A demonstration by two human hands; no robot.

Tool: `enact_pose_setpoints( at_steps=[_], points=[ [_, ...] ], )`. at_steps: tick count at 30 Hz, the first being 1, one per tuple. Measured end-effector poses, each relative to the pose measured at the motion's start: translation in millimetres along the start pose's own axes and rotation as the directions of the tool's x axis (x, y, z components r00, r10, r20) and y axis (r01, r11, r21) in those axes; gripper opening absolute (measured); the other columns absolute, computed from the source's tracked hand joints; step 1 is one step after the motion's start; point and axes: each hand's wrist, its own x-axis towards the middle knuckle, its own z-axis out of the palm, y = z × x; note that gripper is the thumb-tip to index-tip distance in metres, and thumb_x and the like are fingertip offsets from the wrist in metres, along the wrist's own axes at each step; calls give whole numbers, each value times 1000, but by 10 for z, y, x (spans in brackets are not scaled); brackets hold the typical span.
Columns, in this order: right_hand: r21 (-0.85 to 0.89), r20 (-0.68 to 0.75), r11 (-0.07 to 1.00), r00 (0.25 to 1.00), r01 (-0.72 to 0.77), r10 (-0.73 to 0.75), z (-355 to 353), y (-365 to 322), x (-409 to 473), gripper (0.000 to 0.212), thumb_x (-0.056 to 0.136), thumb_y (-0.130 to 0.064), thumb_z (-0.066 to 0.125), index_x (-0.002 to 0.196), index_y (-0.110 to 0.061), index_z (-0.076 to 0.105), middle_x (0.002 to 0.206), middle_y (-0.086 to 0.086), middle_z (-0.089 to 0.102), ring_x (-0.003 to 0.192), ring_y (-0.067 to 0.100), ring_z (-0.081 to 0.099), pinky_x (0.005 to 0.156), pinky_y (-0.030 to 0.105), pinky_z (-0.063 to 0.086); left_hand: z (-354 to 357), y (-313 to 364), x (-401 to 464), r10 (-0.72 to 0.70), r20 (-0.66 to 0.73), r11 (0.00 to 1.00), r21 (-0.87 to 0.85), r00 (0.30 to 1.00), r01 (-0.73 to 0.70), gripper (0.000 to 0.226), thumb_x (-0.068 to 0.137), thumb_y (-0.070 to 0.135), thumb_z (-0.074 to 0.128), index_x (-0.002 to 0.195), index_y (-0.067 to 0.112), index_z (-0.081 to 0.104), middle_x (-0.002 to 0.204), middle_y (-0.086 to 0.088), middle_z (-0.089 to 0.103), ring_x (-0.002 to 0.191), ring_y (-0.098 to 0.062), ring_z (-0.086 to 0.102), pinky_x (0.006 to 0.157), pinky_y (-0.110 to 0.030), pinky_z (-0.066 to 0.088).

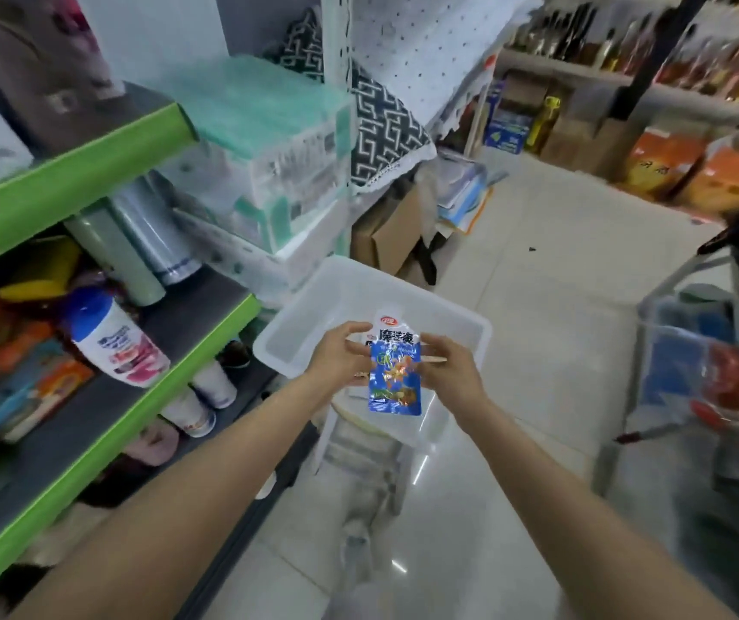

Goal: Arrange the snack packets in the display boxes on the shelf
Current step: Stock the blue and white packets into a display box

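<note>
Here, both hands are holding a blue and white foil snack packet (394,373) with black printed characters, upright in the air in front of the person and above a translucent white plastic bin (296,333). The left hand (344,354) is gripping the packet's left edge, its fingers (358,329) curling round near the white top, while the right hand (445,366) is pinching the right edge, with its fingers pressing on the blue front. The bin is standing just beyond the hands, on something pale that is mostly hidden, and its inside is showing bare. To the left, a shelf unit with bright green edges (90,172) is carrying a white shampoo bottle with a blue cap (112,337), lying tilted among blurred coloured packages, and grey rolls (153,234) are lying behind it. White paper cups (206,396) are lying on their sides on the lower shelf near the bin. Stacked clear plastic boxes with teal lids (269,140) are sitting beyond the bin. At the right, a wire-framed basket (698,373) is holding blue and red packets, too blurred to read. The floor (560,306) is pale, glossy tile.
</note>
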Motion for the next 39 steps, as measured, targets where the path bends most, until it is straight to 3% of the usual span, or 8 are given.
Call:
enact_pose_setpoints(
  at_steps=[4,10,16,19,23,31,36,39],
  points=[
    [-66,25,994,996,-84,86,152,190,628,46,76,14,59,115,-11,59,110,5,61,91,29,64,85,51,53,-34,-168,791,-86,-1,988,127,996,86,56,82,-14,53,130,14,48,99,-14,58,91,-27,61,70,-37,56],
    [-49,8,970,971,-236,237,348,562,1283,44,82,14,49,123,-3,54,116,9,57,91,26,61,85,48,53,29,-544,1594,-205,-34,956,209,978,207,49,85,-7,49,128,15,55,114,-19,65,95,-29,64,87,-43,54],
    [-187,2,950,967,-250,255,480,741,1560,31,79,13,50,103,-2,63,84,10,64,78,26,61,84,44,50,104,-833,1870,-162,0,864,483,987,142,55,81,0,56,134,16,52,114,-14,62,104,-29,62,76,-24,45],
    [-285,-6,928,969,-240,249,478,763,1563,34,80,10,52,112,4,61,102,24,65,97,38,62,88,44,48,76,-857,1874,-140,12,790,604,990,104,50,84,6,56,133,15,52,116,-17,51,105,-32,56,87,-31,46],
    [-377,37,888,954,-264,299,404,688,1563,39,85,4,51,123,-3,57,116,20,60,103,32,60,80,29,44,-53,-725,1792,-105,-4,685,725,994,75,43,92,20,53,134,16,45,125,-13,46,114,-29,49,92,-37,44],
    [-555,163,831,973,-44,161,293,407,1289,34,91,-3,47,122,-5,58,123,12,57,106,27,57,72,19,33,-297,-449,1175,57,-181,575,810,982,116,29,95,25,45,120,18,58,116,-6,62,106,-24,57,87,-34,45],
    [-634,343,740,939,224,10,402,126,818,21,88,-4,47,99,-8,65,103,14,62,96,31,58,79,31,45,-384,-349,355,148,-360,674,718,921,173,23,92,26,48,99,15,66,102,-5,67,96,-27,60,81,-36,48],
    [-616,525,628,842,476,-124,641,-158,353,18,90,-10,47,93,-7,65,97,15,64,89,31,59,77,35,48,-524,-347,-326,230,-493,719,667,839,195,19,91,22,48,83,11,62,90,-7,67,86,-28,63,71,-37,50]
  ],
)
